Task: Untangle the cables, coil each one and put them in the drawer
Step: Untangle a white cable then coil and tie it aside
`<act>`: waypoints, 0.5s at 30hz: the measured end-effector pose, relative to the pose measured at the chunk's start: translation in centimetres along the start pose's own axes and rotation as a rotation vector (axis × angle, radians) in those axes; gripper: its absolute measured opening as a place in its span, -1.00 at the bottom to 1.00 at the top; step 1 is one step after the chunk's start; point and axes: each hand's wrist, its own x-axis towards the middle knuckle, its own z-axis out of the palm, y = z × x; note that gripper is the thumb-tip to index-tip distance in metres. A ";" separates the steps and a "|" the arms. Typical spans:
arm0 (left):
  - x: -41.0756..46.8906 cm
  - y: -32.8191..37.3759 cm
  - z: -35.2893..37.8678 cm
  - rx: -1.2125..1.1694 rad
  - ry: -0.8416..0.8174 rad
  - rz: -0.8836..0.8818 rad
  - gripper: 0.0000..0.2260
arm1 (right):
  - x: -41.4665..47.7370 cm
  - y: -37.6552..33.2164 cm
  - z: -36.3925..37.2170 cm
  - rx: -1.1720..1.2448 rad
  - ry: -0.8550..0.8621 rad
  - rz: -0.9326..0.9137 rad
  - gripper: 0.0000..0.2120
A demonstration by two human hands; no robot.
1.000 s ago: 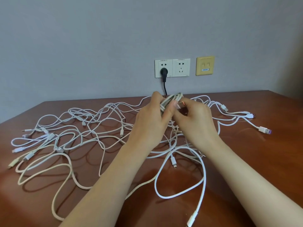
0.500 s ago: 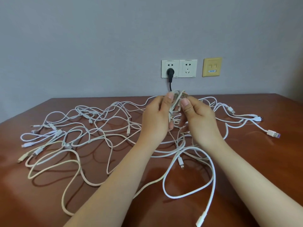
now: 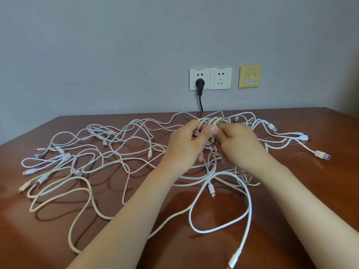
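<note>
Both grips are clamped on the same job. The left hand curls fingers and thumb round a small bundle of off-white charging cable wound into several loops, apparently to stop the turns springing apart. The right hand pinches the same bundle just beside it, probably tucking or wrapping the loose end; exactly which strand it holds is hidden behind the knuckles.

The 2 hands hold the bundle just above the reddish-brown wooden worktop, over the far middle of the heap, likely so that the coil stays out of the strands below it.

Under and around the forearms sprawls the tangle of white and cream cables, crossing one another from the left edge to a purple-tipped white USB plug lying well out to the right.

On the grey wall behind sit a white double wall socket, with a black plug in it, and a yellow data plate.

No drawer is in view, and by the look of the heap only 1 cable is near coiled, so most of the work remains.
</note>
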 end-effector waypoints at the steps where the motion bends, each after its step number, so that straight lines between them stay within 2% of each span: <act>1: -0.1 0.1 0.0 0.028 0.011 0.005 -0.70 | 0.0 0.0 -0.1 0.053 -0.025 0.009 -0.61; 6: -0.3 0.1 0.1 0.107 0.033 0.040 -0.71 | 0.0 0.5 -0.4 0.389 -0.156 0.102 -0.60; 12: -0.3 -0.1 0.3 0.100 0.009 0.025 -0.73 | 0.3 0.9 -0.8 0.420 -0.223 0.090 -0.60; 15: -0.3 0.0 0.3 0.114 -0.038 0.053 -0.80 | 0.3 1.0 -0.9 0.455 -0.218 0.103 -0.59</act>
